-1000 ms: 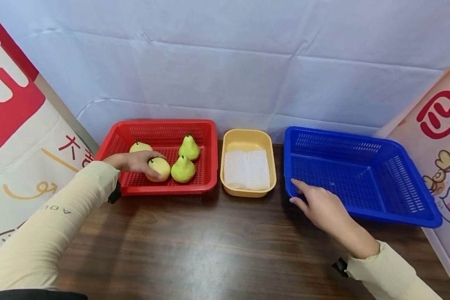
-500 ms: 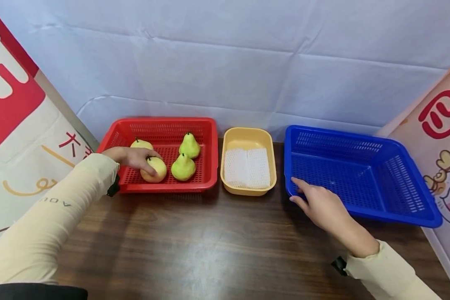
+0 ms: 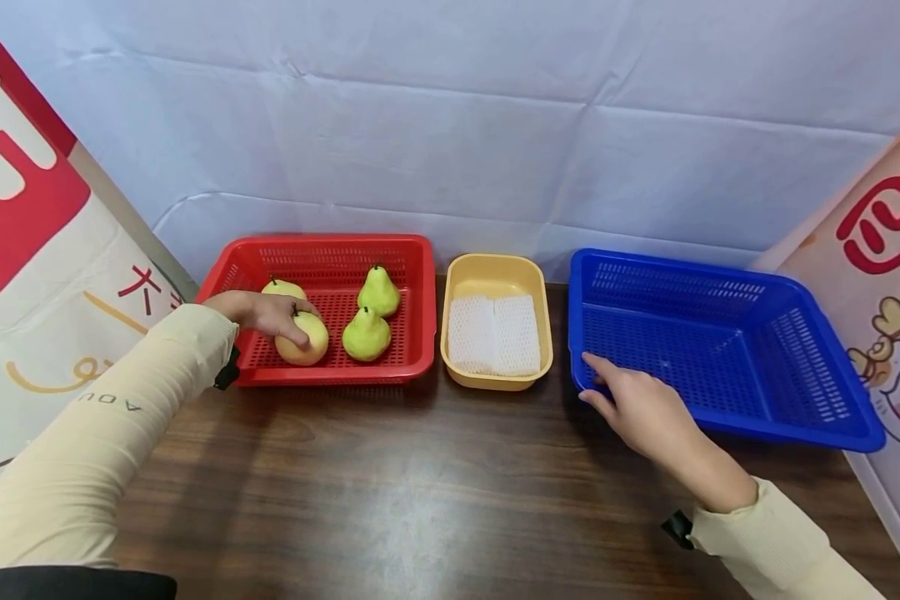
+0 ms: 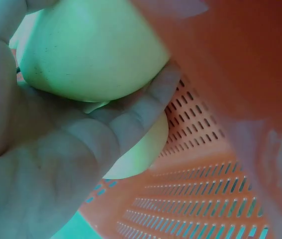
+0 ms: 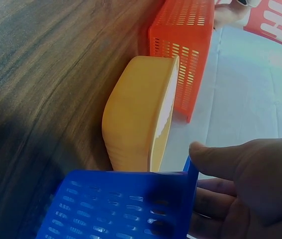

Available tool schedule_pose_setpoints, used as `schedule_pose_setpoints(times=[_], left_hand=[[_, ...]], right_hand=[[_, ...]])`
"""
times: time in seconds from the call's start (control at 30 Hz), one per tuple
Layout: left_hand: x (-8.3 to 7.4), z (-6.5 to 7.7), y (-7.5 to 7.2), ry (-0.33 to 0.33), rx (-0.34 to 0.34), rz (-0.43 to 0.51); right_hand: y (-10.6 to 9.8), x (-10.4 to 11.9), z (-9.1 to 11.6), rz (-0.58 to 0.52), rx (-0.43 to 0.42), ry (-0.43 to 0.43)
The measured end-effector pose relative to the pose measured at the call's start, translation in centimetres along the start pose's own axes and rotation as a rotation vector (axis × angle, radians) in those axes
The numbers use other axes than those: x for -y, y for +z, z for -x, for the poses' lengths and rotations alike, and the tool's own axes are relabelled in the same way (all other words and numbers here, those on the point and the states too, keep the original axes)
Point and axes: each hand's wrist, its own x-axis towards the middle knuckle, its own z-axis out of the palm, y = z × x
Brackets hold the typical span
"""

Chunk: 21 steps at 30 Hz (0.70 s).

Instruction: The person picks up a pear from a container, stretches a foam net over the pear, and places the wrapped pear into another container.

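Observation:
In the head view my left hand (image 3: 270,315) grips a round pale-yellow pear (image 3: 304,342) in the front left of the red basket (image 3: 426,333). The left wrist view shows fingers curled around this pear (image 4: 91,50), with another fruit (image 4: 141,154) beyond them. Behind the hand lies a second yellow pear (image 3: 285,288), partly covered. Two green pears (image 3: 378,292) stand to the right, stems up. My right hand (image 3: 645,412) holds the left rim of the blue basket (image 3: 720,433); in the right wrist view its thumb and fingers are on either side of that rim (image 5: 191,184).
Between the baskets stands a yellow tub (image 3: 498,383) with white foam-net sleeves (image 3: 493,337) in it. All three containers rest on a dark wooden table (image 3: 420,492). A pale cloth backdrop (image 3: 450,125) rises behind, with printed panels at both sides.
My left hand and the round pear have shifted a little to the left inside the red basket, away from the green pears. The right hand stays on the blue rim.

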Motion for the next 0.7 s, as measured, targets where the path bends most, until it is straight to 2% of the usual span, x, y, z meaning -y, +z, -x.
schedule_pose_setpoints(times=[0.13,0.37,0.7], left_hand=[[0.0,0.2,-0.3,-0.009,-0.007,-0.016],[-0.3,0.6,-0.8,-0.009,-0.019,0.023],[-0.2,2.0,-1.5,0.023,-0.039,0.160]], right_hand=[[-0.1,0.0,-0.1,0.000,-0.001,0.001],[-0.1,0.0,0.0,0.003,-0.002,-0.002],[0.0,0.0,0.1,0.009,0.006,0.009]])
